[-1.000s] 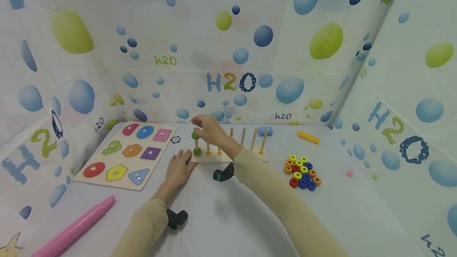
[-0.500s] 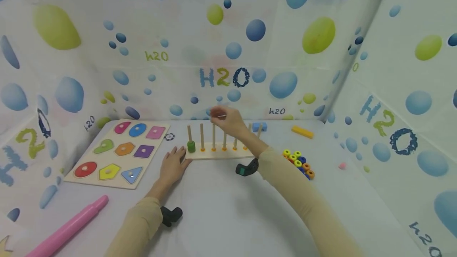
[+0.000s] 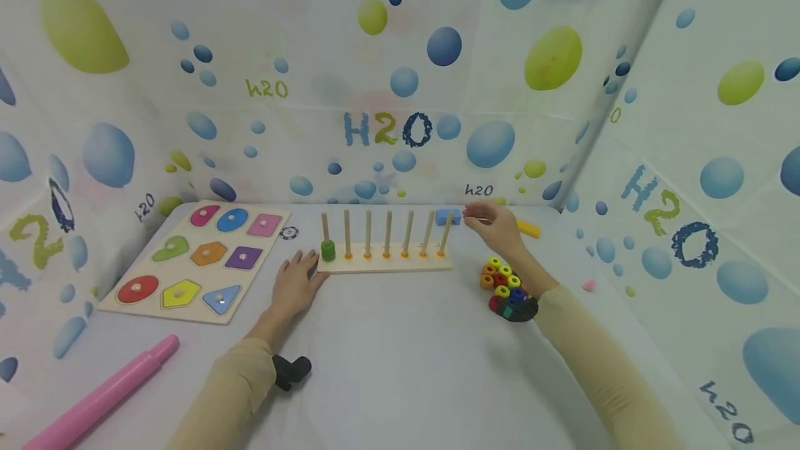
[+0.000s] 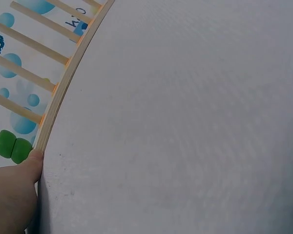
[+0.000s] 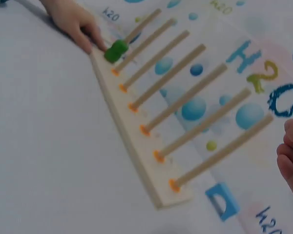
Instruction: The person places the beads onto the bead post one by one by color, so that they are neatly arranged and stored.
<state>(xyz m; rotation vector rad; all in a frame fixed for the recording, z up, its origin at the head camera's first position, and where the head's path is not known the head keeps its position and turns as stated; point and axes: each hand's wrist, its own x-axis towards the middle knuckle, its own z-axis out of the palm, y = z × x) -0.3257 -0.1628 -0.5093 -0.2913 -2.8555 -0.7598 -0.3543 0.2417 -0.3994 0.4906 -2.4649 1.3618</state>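
A wooden peg board with several upright pegs stands at the middle of the table. Two green beads are stacked on its leftmost peg, and the other pegs are bare. My left hand rests at the board's left end; in the left wrist view its thumb touches the edge beside the beads. Raised past the right end of the board is my right hand, holding nothing, its fingers loosely bent. It overlaps the space between a blue block and a yellow block in the head view.
Yellow, orange, red and blue beads lie in a cluster below my right hand. A shape puzzle board lies at the left, with a pink tube in front. A small pink piece lies right of the beads.
My right hand has let go of the upper green bead, which slid down the leftmost peg onto the lower one. The hand then moved right across the board. My left hand stayed put.
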